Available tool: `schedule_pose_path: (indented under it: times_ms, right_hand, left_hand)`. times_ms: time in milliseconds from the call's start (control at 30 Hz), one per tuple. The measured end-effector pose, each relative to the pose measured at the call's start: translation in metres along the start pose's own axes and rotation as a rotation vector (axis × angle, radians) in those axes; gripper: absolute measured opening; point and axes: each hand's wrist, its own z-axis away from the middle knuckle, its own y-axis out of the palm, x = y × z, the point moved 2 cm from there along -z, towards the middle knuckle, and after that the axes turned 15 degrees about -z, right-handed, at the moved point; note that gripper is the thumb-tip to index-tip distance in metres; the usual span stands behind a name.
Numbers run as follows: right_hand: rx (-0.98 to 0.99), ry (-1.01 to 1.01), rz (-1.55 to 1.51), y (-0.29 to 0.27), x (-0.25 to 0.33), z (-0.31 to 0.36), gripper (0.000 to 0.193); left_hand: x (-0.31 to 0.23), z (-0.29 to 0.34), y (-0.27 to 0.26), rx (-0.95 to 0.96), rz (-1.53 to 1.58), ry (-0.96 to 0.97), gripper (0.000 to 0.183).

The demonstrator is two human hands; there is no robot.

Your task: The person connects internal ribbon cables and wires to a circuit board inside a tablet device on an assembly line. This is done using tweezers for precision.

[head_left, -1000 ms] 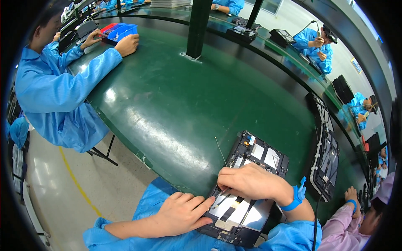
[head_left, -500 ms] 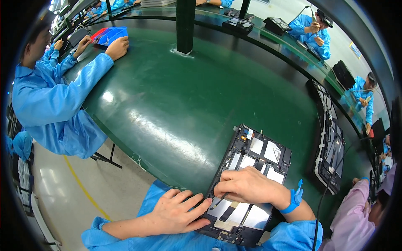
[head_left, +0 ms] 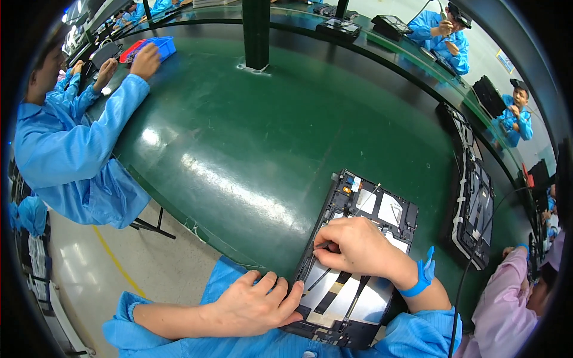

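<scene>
Resting the left hand (head_left: 256,305), fingers slightly apart, against the near left edge of the open black device (head_left: 367,301), at the near right of the green table (head_left: 239,131). Holding the right hand (head_left: 361,247) directly over the device's middle, with thumb and forefinger pinched together; cannot tell on what. With a thin rod (head_left: 370,197) slanting out just beyond that hand.

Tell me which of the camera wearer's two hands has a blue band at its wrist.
The right hand, over the opened electronic device: a blue wristband circles its wrist. The left hand, at the device's left edge, has a bare wrist.
</scene>
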Motion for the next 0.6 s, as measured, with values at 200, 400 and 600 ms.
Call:
schedule_pose_path:
  times_ms: [200,400,600]
  right_hand:
    - [-0.021,0.102,0.054,-0.0009,0.0006,-0.0043,0.012]
    - [-0.035,0.062,0.04,-0.0028,0.0013,-0.0026,0.012]
    - [-0.062,0.074,0.051,-0.0028,0.0043,-0.0005,0.011]
  left_hand:
    - [-0.0007,-0.0023,0.001,0.0,0.042,0.018,0.04]
    - [-0.0013,-0.0004,0.0033,-0.014,0.04,0.019,0.04]
    - [-0.0012,0.0001,0.0053,-0.029,0.047,0.021,0.041]
